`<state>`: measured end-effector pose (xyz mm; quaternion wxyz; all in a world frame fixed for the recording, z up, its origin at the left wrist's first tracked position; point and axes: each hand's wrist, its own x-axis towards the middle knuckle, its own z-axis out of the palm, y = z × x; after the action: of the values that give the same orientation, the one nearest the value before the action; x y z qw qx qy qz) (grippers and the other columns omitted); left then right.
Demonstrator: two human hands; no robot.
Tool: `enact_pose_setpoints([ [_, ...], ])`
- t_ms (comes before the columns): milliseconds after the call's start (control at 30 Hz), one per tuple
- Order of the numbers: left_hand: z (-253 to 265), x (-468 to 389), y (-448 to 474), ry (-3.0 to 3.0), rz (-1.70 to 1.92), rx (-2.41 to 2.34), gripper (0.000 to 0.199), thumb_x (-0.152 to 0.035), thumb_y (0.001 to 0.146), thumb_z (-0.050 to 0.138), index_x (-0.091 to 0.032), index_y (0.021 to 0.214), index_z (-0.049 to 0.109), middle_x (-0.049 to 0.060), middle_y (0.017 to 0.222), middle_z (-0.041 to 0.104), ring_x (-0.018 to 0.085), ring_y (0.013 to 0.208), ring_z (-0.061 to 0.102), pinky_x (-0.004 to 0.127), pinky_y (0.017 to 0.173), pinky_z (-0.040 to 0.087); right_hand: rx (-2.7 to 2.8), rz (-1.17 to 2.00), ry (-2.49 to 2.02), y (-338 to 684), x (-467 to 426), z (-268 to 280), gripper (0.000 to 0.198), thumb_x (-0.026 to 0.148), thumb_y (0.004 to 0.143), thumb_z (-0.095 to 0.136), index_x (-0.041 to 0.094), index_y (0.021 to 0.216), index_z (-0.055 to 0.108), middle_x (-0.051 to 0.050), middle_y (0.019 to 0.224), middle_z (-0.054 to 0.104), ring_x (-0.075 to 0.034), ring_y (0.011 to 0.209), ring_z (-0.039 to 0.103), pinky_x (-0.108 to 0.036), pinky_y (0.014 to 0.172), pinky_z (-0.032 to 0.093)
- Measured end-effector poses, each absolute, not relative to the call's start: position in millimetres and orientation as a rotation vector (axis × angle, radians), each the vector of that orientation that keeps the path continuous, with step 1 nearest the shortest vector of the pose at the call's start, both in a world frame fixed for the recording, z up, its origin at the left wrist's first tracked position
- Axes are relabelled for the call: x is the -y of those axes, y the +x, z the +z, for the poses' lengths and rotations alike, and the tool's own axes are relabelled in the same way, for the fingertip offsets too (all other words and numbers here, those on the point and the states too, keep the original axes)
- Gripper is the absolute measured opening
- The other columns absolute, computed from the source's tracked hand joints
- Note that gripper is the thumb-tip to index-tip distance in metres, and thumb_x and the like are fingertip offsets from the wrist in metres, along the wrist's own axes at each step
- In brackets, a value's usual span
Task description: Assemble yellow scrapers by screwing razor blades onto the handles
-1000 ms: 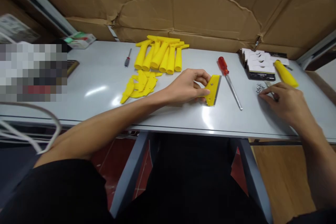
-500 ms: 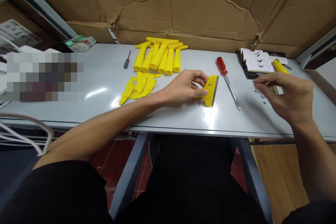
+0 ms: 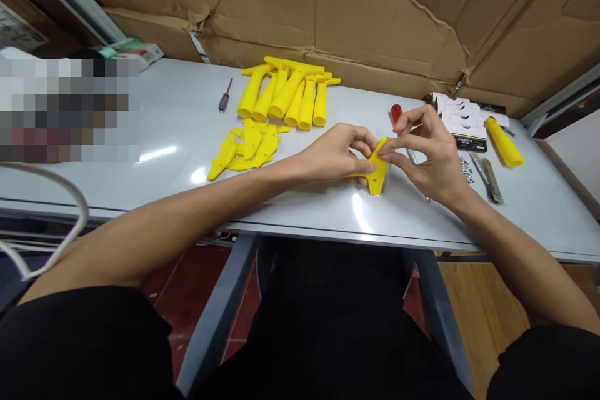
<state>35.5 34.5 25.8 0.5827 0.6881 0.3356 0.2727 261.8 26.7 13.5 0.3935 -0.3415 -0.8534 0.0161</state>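
Left hand point(image 3: 338, 153) closed round the yellow scraper point(image 3: 379, 177), thumb on top, fingers curled under. Scraper sits between both hands, flat head facing up, on the right hand's side. Right hand point(image 3: 429, 149): thumb and fingers bent, tips close together at the far end of the scraper head; can't tell if a small part is pinched there. Red screwdriver point(image 3: 396, 113) just beyond right hand, handle showing past the knuckles, shaft mostly covered. Right of right hand, near: small metal pieces point(image 3: 466, 170) in a pile, then flat metal strips point(image 3: 491, 182) just beside. Beyond right hand, rightward: small boxes point(image 3: 463, 120) in a row, then a single yellow handle point(image 3: 505, 144) lying apart. Beyond left hand, to its left: heap of yellow handles point(image 3: 285, 97), open ends toward the person. Left of left hand, beyond the forearm: overlapping yellow plates point(image 3: 252, 140). Farther left, grey screwdriver point(image 3: 224, 102), tip pointing away. All on the pale table point(image 3: 173, 119). Farthest from both hands, cardboard point(image 3: 356, 19) along the back.
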Motion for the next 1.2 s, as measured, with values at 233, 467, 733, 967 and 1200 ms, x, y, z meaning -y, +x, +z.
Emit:
enact_pose_setpoints([
  [233, 22.8, -36.5, 34.5, 1.630, 0.647, -0.784, 0.021, -0.014, 0.081, 0.076, -0.016, 0.098, 0.064, 0.006, 0.096, 0.077, 0.018, 0.069, 0.077, 0.034, 0.067, 0.066, 2.108, 0.035, -0.886, 260.0, -20.6, 6.6, 0.013, 0.038, 0.096, 0.073, 0.029, 0.089, 0.079, -0.009, 0.114, 0.055, -0.019, 0.103, 0.058, -0.039, 0.081, 0.058],
  [467, 25.5, -34.1, 35.0, 1.614, 0.646, -0.787, 0.021, -0.012, 0.082, 0.079, -0.014, 0.100, 0.067, 0.007, 0.100, 0.076, 0.019, 0.074, 0.077, 0.039, 0.075, 0.068, 2.071, -0.046, -0.884, 258.6, -16.8, 1.0, 0.008, 0.034, 0.096, 0.072, 0.030, 0.095, 0.079, -0.009, 0.110, 0.057, -0.017, 0.095, 0.060, -0.038, 0.076, 0.058],
  [733, 28.3, -32.6, 36.2, 1.614, 0.636, -0.812, 0.021, -0.010, 0.082, 0.078, -0.014, 0.099, 0.066, 0.005, 0.095, 0.076, 0.015, 0.067, 0.077, 0.028, 0.064, 0.065, 2.021, -0.027, -0.874, 255.6, -14.0, -1.8, 0.007, 0.029, 0.093, 0.072, 0.027, 0.096, 0.078, -0.008, 0.107, 0.061, -0.017, 0.095, 0.060, -0.031, 0.066, 0.056],
  [967, 30.5, -31.5, 36.8, 1.599, 0.601, -0.864, 0.023, -0.010, 0.084, 0.076, -0.013, 0.104, 0.066, 0.006, 0.096, 0.078, 0.016, 0.065, 0.078, 0.025, 0.063, 0.062, 2.001, 0.021, -0.754, 256.6, -15.9, -4.0, 0.010, 0.023, 0.093, 0.073, 0.027, 0.100, 0.080, -0.005, 0.109, 0.061, -0.009, 0.080, 0.056, -0.028, 0.067, 0.053],
  [1200, 26.8, -33.6, 35.6, 1.611, 0.611, -0.844, 0.023, -0.013, 0.082, 0.077, -0.014, 0.102, 0.065, 0.008, 0.096, 0.079, 0.019, 0.066, 0.079, 0.028, 0.061, 0.064, 1.999, 0.079, -0.738, 259.7, -16.9, -4.0, 0.010, 0.023, 0.093, 0.075, 0.028, 0.100, 0.080, -0.006, 0.114, 0.057, -0.008, 0.080, 0.054, -0.029, 0.068, 0.053],
])
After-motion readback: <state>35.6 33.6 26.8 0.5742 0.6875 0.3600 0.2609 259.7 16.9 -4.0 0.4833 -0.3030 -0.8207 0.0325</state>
